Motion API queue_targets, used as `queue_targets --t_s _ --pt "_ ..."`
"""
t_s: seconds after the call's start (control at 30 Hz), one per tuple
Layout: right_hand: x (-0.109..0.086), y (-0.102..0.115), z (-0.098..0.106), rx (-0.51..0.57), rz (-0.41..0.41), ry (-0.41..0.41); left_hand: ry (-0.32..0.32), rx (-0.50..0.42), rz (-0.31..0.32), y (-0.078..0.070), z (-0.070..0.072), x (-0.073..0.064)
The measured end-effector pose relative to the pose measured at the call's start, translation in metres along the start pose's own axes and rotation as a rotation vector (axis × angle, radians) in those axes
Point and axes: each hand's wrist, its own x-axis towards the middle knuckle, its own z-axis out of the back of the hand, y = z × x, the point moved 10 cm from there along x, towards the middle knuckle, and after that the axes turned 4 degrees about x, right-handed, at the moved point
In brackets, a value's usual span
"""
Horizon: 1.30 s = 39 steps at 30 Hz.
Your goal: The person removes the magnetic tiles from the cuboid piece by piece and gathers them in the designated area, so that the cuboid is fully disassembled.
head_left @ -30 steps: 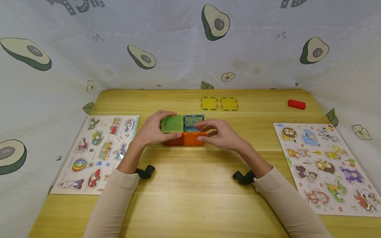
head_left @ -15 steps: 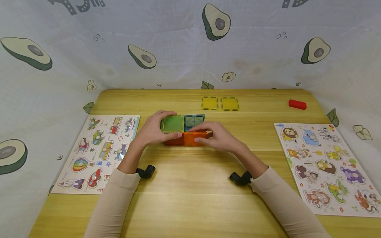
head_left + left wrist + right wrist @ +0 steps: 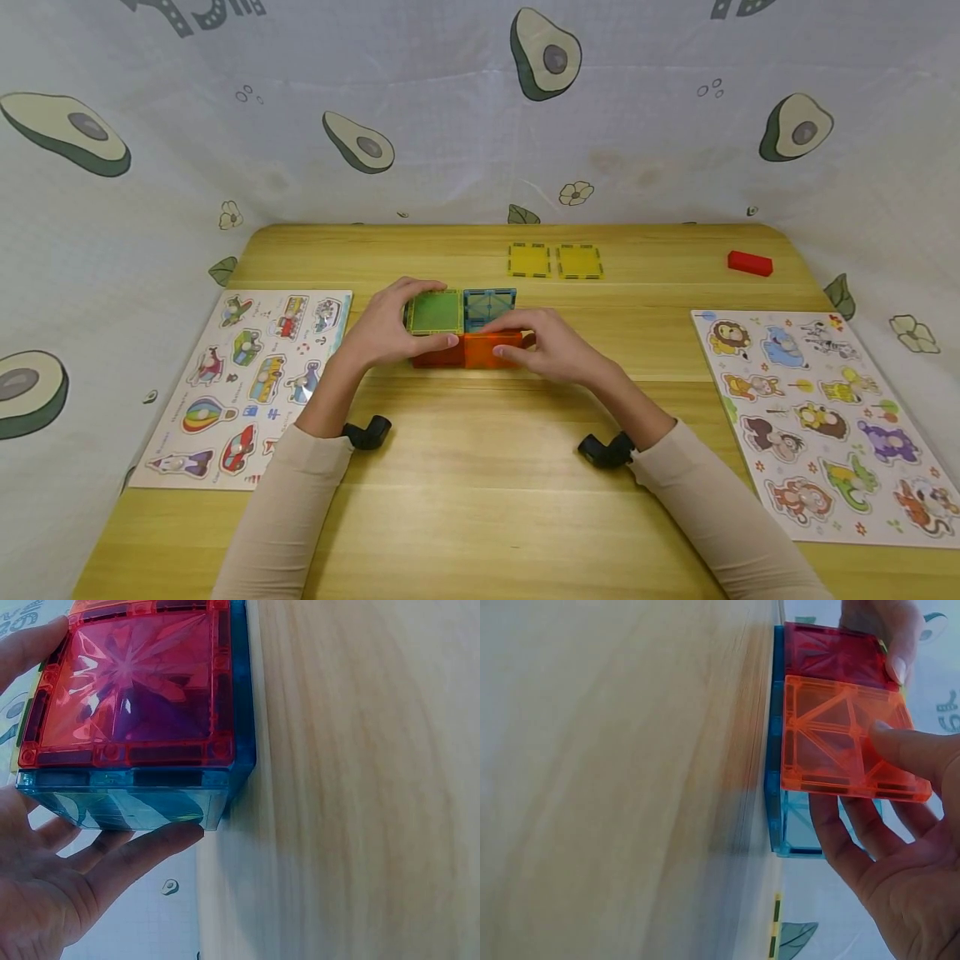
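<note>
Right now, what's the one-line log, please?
left grip: holds green-topped cube; right grip: pinches orange square tile; yellow square tiles: flat, farther back

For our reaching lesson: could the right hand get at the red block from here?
Probably yes: bare table lies between the right hand and the red block, but the hand should first release the orange tile it pinches.

no word can be read for sure. on the vehicle puzzle board (image 3: 247,398), to the left of the left hand (image 3: 393,325), small printed captions are too tiny to make out. on the avocado-print curtain (image 3: 450,83), beyond both hands, big grey letters (image 3: 176,23) are cut off; in the right wrist view, fragments show above the right hand (image 3: 911,862).
</note>
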Motion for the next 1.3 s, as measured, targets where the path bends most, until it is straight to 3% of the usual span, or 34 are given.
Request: queue_targets --t_s 0.5,0.77,1.03,1.3 --pt "-0.005 -0.002 0.020 -0.061 -0.013 -0.038 0.013 -0.038 0.003 0.001 0.000 -0.001" --pt "-0.011 -0.010 0.037 -0.034 -0.078 -0.070 0.014 -0.045 -0.009 0.001 -0.001 -0.001" --pt "-0.021 -0.019 0.076 0.078 -0.170 -0.192 0.017 -0.045 0.003 0.001 -0.002 -0.002" --pt "-0.041 -0.043 0.139 0.114 -0.270 -0.379 0.018 -0.040 0.005 0.000 -0.001 -0.002"
